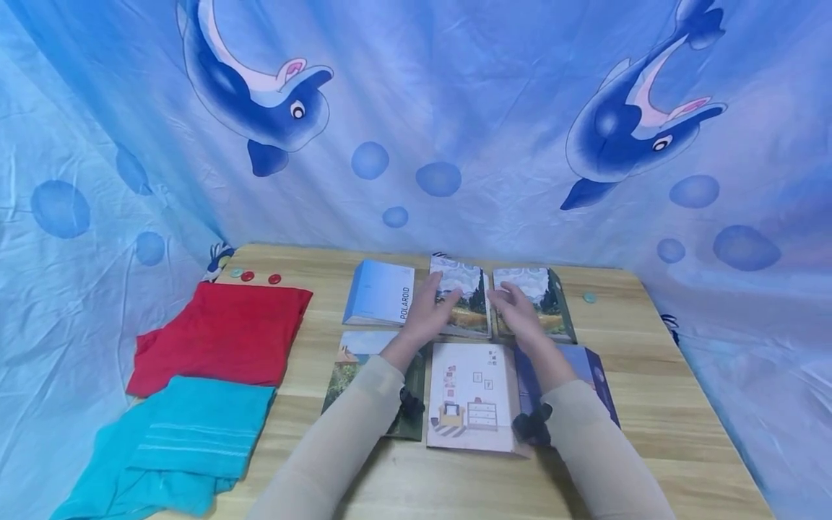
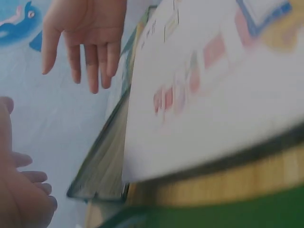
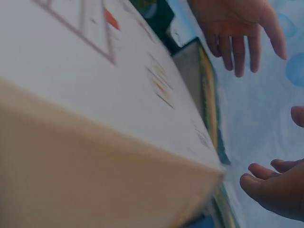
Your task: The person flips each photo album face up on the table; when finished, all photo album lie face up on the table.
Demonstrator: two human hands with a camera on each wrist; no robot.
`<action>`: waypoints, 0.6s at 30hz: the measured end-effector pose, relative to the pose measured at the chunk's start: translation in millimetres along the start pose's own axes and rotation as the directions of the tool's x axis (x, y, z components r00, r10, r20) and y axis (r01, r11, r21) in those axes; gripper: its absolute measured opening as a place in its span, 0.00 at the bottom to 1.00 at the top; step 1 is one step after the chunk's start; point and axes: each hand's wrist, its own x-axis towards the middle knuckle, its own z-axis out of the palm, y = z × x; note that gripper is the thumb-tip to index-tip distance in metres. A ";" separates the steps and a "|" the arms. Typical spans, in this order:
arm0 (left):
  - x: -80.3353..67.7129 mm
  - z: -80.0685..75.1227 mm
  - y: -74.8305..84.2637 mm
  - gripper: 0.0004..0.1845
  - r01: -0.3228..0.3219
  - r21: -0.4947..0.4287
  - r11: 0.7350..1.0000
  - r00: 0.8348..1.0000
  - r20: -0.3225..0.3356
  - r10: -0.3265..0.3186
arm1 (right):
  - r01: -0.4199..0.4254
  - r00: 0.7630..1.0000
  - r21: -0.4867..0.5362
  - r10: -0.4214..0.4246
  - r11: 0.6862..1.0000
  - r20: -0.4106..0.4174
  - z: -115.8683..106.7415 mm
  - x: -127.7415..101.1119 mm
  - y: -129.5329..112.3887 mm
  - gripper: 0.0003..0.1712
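Observation:
Six books lie in two rows on the wooden table (image 1: 656, 404). My left hand (image 1: 430, 307) hovers open over the middle back book (image 1: 469, 312), which has a landscape cover. My right hand (image 1: 516, 307) is open beside it, at the left edge of a second landscape book (image 1: 544, 292). Neither hand holds anything. The left wrist view shows my right hand (image 2: 83, 42) with straight fingers and my left hand (image 2: 21, 194) loosely curled, past the white room-picture book (image 2: 213, 90). In the right wrist view, my left hand (image 3: 237, 28) and right hand (image 3: 278, 190) are apart in the air.
A blue POLAROID book (image 1: 380, 292) lies back left. The front row has a landscape book (image 1: 351, 357), the white book (image 1: 471, 393) and a purple-blue book (image 1: 591, 368). A red cloth (image 1: 224, 332), teal towel (image 1: 188, 433) and small discs (image 1: 256, 276) lie left.

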 end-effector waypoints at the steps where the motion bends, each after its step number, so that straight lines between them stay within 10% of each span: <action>1: -0.1 3.2 2.2 0.42 -0.002 -0.005 1.000 1.000 -0.001 0.002 | 0.005 1.000 -0.007 -0.005 1.000 -0.018 -4.1 -1.0 -0.3 0.46; 18: -2.1 64.7 27.2 0.37 -0.015 -0.011 1.000 0.987 0.163 0.016 | 0.039 0.978 -0.051 -0.049 0.998 -0.204 -69.3 -8.8 14.1 0.44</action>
